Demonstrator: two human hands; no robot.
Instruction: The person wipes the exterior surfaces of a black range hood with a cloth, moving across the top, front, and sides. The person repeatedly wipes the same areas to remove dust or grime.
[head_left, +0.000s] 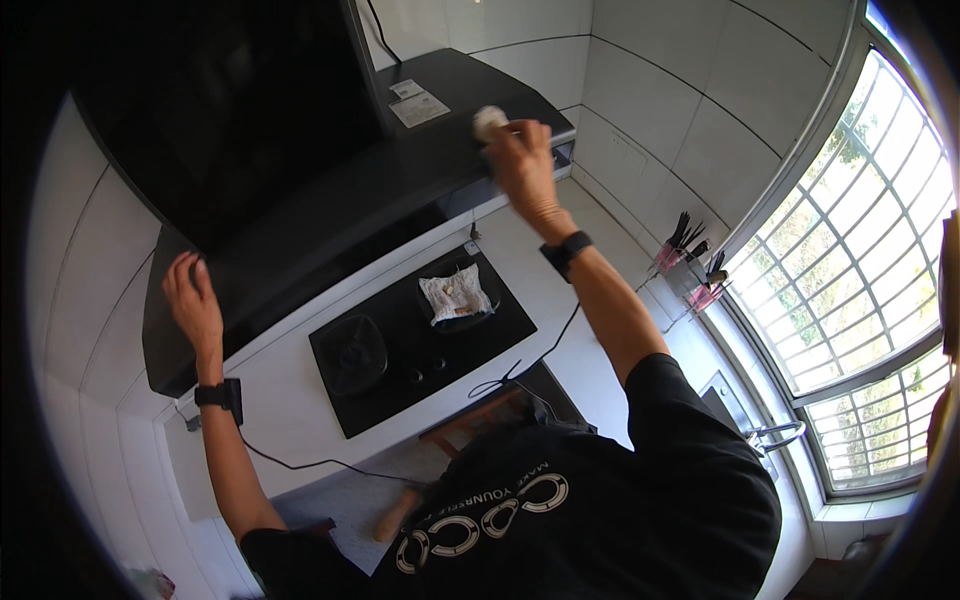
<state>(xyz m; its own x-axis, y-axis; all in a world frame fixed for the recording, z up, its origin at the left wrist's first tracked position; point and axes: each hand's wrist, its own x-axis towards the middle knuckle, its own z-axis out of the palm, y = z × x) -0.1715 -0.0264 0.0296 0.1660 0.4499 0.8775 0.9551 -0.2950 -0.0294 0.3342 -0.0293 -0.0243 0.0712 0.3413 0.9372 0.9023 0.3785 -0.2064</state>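
Observation:
My right hand (523, 166) grips a whitish wad (490, 124), perhaps a cloth or sponge, blurred, at the right end of the range hood's dark top (420, 161). At the hood's left end, my left hand (193, 300) has its fingers apart and holds nothing; whether it touches the surface is unclear. Below the hood lies a black two-burner gas hob (405, 345). A crumpled white cloth (456, 294) with small brownish bits on it covers the right burner. Two labels (420, 108) lie on the hood near its back edge.
A large dark panel (225, 112) rises from the hood at the left. White counter (600, 375) runs around the hob. Wire racks with knives and utensils (686, 259) hang by the barred window (840, 225). A sink tap (776, 435) stands at the right. Cables run from both wrists.

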